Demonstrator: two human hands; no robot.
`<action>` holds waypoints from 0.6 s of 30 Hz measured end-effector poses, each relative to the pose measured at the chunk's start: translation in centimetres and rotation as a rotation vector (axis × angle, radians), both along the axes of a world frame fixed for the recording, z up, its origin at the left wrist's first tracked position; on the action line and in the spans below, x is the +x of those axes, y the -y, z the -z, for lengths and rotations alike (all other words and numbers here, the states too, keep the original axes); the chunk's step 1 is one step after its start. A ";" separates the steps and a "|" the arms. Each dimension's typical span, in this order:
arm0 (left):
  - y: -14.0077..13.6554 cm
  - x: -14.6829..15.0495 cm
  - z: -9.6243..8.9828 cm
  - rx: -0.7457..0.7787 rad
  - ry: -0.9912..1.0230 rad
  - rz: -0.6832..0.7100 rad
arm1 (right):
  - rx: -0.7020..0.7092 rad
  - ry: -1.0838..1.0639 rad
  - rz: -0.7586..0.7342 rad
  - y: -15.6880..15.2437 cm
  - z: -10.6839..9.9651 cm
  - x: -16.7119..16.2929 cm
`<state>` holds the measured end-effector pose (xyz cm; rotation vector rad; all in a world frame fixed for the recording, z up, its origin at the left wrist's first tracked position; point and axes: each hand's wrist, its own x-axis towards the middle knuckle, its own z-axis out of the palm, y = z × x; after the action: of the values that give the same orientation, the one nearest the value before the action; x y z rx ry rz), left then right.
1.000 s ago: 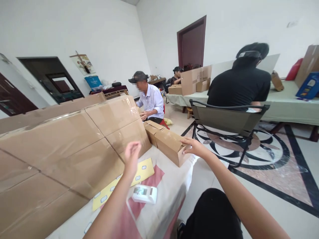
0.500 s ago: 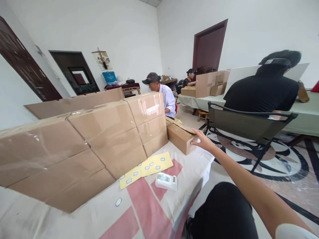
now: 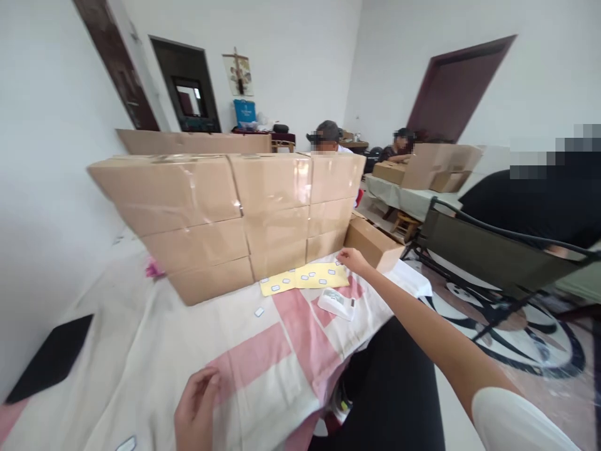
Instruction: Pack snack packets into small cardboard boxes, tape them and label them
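Observation:
My right hand [image 3: 353, 259] is closed in a pinch at the right end of a yellow strip [image 3: 300, 280]. A small white card with a blue edge [image 3: 339, 263] is at its fingertips. Several similar cards lie on the strip. Just beyond this hand stands a brown cardboard box [image 3: 369, 243]. A white device with a grey display [image 3: 337, 304] sits in front of the strip. My left hand [image 3: 197, 401] is over the near part of the cloth, fingers curled in to the thumb, and nothing shows in it. One loose card [image 3: 259, 311] lies between the hands.
Taped cardboard boxes [image 3: 277, 213] form a wall along the table's far side. A black flat item [image 3: 51, 357] lies at the left, and another card [image 3: 126, 445] at the near edge. A folding chair [image 3: 498, 257] and a person in black [image 3: 530, 203] are at the right.
My right hand has left the box's end and moved to the strip, now with a small card. My left hand has come into view. The camera has turned left and down.

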<state>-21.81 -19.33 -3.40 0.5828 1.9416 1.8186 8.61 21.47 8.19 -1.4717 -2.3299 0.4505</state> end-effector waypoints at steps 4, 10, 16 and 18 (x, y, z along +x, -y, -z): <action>1.0 0.2 -1.4 0.062 0.009 0.008 | 0.001 0.142 0.094 0.3 -1.2 -3.7; 1.7 -8.7 -5.0 0.087 -0.091 0.010 | 0.100 0.267 0.038 3.0 -2.4 -9.4; -8.4 -24.0 -7.8 0.041 -0.038 -0.155 | 0.134 0.279 -0.504 12.7 -2.6 -23.7; -12.9 -27.6 -7.9 0.040 -0.032 -0.184 | 0.150 0.248 -0.712 17.4 -3.5 -29.9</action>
<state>-49.36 -6.46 4.51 0.4620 2.0426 1.9742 -21.33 4.09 11.64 -0.6185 -2.9781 0.2589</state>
